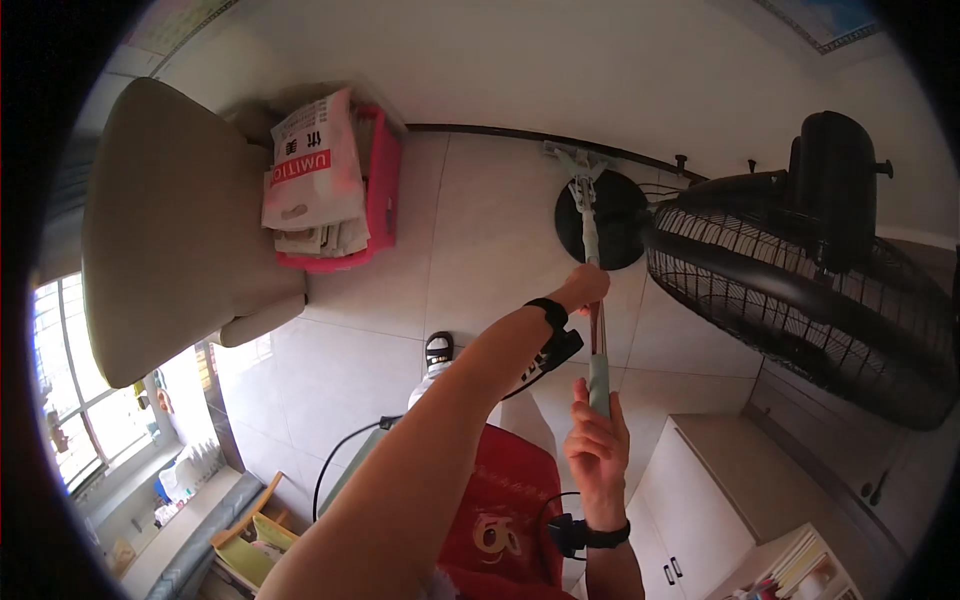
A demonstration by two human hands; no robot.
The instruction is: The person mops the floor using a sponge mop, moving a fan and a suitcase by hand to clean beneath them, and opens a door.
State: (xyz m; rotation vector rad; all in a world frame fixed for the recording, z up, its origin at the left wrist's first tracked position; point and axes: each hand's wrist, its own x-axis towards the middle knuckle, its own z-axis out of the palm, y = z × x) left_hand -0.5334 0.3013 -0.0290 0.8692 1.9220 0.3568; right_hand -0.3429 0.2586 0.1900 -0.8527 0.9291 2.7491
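A long-handled flat mop (590, 240) reaches away from me, its pale head (578, 160) by the dark baseboard, over or beside the fan's round black base (622, 215). Partway down the pole, my left hand (585, 287) is closed around it. Closer to my body, my right hand (597, 440) grips the green end of the handle (599, 385), fingers curled and the index finger fairly straight. Both wrists wear black bands with small devices attached. How the mop head meets the floor is hard to make out.
A large black floor fan (800, 290) leans into the right side. At left are a beige chair (170, 230) and a pink bin (385, 200) with papers and a white plastic bag (315, 165). A low cabinet (690, 500) stands lower right; a small wooden chair (250, 540) lower left.
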